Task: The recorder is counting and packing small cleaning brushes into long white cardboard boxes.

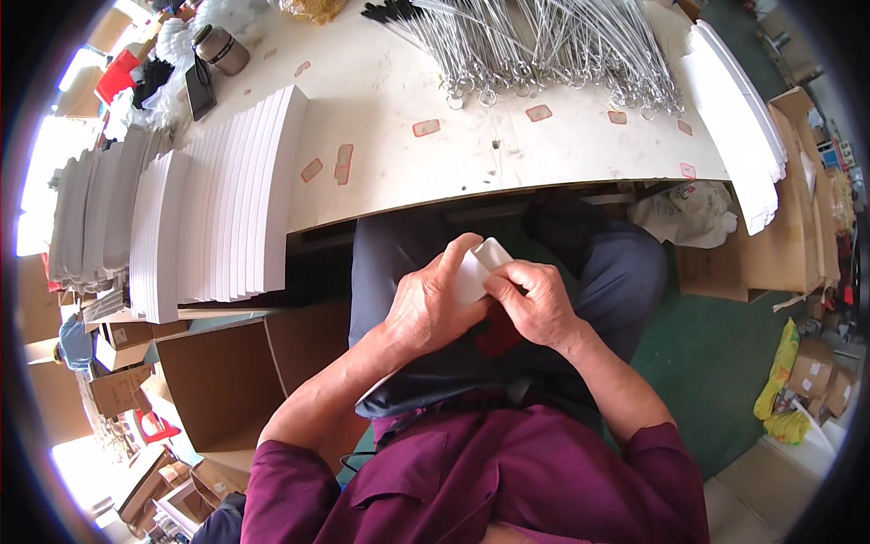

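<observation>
Over my lap, just in front of the table edge, I hold a narrow white paper box point(470, 279). My left hand point(428, 306) is wrapped round its side, thumb and fingers closed on the card. The fingers of my right hand point(536, 304) pinch the box near its upper end, where a small rounded flap point(492, 253) stands up. Much of the box is hidden by my hands, and I cannot tell whether anything is inside it.
Upright white boxes point(240, 199) stand in rows at the table's left. Thin metal rods with ring ends point(544, 54) lie piled at the far side. Flat white cartons point(736, 118) overhang the right edge. An open cardboard box point(222, 381) sits low left; a flask point(222, 51) stands far left.
</observation>
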### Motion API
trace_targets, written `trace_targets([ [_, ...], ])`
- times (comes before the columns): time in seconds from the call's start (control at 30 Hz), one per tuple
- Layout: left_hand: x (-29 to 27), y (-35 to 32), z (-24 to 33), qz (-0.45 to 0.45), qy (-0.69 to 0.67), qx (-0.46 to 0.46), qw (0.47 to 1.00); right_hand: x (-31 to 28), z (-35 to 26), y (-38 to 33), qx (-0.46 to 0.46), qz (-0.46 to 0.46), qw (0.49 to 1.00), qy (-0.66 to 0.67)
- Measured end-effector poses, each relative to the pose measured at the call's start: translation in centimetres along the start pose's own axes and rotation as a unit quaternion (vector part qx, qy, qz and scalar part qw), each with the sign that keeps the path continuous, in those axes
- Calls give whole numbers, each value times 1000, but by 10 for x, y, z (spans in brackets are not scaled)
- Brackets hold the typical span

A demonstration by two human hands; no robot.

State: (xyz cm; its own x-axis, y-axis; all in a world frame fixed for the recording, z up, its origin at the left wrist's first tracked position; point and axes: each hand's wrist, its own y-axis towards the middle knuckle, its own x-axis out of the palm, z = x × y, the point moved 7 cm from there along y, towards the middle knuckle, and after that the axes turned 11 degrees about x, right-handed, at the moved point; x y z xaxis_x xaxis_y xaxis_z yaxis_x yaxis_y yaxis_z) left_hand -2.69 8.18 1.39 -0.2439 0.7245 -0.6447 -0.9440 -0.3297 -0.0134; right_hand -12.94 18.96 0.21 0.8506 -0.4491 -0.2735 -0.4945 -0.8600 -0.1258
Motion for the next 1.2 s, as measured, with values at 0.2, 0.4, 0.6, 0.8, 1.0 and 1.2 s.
trace_targets([
  [0.2,-1,-1,-2,3,-14,19,1000,7,-5,0,-38,11,999,6],
  [0.4,1,-2,-2,23,-4,42,999,10,12,-8,54,43,986,151],
  [0.6,4,-5,-4,42,6,17,999,9,-15,-9,-94,98,983,-121],
  [0.8,7,-6,-6,38,26,18,999,9,5,-3,50,57,995,61],
  [1.0,8,-7,-7,49,50,17,997,17,16,6,102,48,984,139],
  [1.2,11,-9,-2,69,74,11,995,13,29,8,127,57,974,180],
])
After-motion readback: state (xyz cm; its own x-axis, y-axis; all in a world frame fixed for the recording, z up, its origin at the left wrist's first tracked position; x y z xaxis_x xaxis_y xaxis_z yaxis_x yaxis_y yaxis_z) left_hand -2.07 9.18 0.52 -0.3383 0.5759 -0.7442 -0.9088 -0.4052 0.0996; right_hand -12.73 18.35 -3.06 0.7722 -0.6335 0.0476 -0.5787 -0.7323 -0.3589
